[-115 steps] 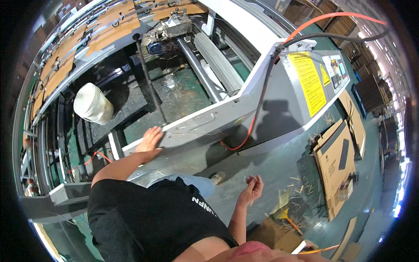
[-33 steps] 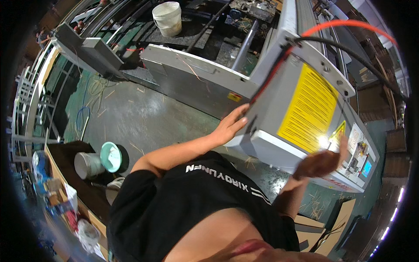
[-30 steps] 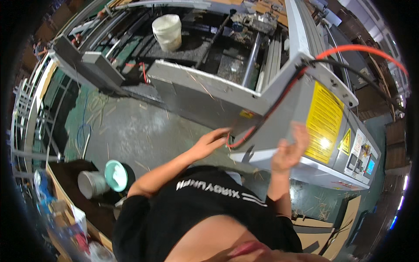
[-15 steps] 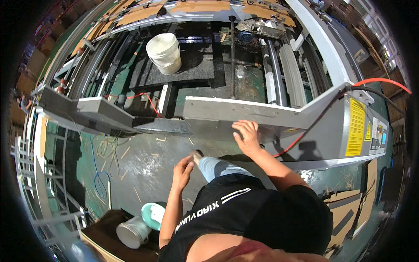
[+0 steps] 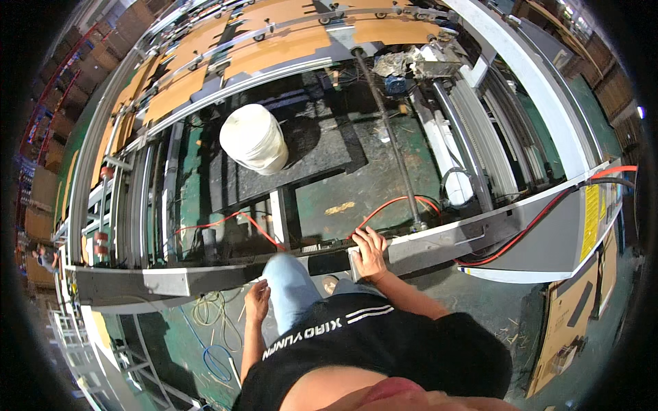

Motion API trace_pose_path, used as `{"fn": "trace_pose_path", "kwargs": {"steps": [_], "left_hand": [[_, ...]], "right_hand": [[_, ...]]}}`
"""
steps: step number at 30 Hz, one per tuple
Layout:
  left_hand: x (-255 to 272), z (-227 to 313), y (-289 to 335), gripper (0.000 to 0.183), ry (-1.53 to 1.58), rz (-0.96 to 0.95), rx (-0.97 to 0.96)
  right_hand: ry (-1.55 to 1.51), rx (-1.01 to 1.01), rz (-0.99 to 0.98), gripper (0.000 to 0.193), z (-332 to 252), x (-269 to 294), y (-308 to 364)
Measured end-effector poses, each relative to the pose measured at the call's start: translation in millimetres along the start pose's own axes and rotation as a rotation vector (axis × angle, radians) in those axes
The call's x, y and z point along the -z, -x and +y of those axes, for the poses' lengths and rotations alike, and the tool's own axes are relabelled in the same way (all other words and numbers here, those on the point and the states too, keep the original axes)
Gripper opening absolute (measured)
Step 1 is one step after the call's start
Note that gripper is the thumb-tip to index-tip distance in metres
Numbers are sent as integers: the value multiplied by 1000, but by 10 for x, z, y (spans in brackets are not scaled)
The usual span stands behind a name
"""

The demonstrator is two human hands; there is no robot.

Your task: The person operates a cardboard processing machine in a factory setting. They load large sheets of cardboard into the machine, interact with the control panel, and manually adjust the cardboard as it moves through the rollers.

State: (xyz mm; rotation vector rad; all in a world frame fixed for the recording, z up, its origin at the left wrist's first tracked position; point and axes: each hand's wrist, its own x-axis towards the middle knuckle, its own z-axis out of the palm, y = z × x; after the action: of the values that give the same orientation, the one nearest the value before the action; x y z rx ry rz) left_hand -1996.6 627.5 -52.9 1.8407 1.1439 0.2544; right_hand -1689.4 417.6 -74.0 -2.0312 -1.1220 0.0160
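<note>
My right hand (image 5: 371,253) lies on the left end of the grey metal beam (image 5: 445,245), with its fingers stretched over the edge and nothing held. Low beside my raised left knee (image 5: 286,274) hangs my left hand (image 5: 256,301), its fingers curled in and nothing visible in them. My knee is at the gap between this beam and the longer grey beam (image 5: 137,282) on the left. Beyond the beams, a white bucket (image 5: 257,144) stands on a dark slab (image 5: 308,164) inside the machine frame.
Orange air hoses (image 5: 394,203) run along the inside of the frame. A metal rod (image 5: 387,130) slants across the opening. Brown cardboard sheets (image 5: 281,51) lie on the far side. Coiled hoses (image 5: 212,312) are on the floor at left; cardboard (image 5: 562,329) leans at right.
My body has moved forward to the beams, and my left knee has come up to the gap. My right hand has come down onto the beam end; my left hand has dropped beside the knee.
</note>
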Motion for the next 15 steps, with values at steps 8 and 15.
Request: {"fn": "trace_pose_path", "kwargs": {"steps": [8,15], "left_hand": [[-323,1433,-2179,31,-358,-268,-509],[-1858,3469,-4278,36,-389,-347,-1105]], "right_hand": [[182,-150,161,55,194,-215,-29],[249,-366,-19,56,106,-121,-104]]}}
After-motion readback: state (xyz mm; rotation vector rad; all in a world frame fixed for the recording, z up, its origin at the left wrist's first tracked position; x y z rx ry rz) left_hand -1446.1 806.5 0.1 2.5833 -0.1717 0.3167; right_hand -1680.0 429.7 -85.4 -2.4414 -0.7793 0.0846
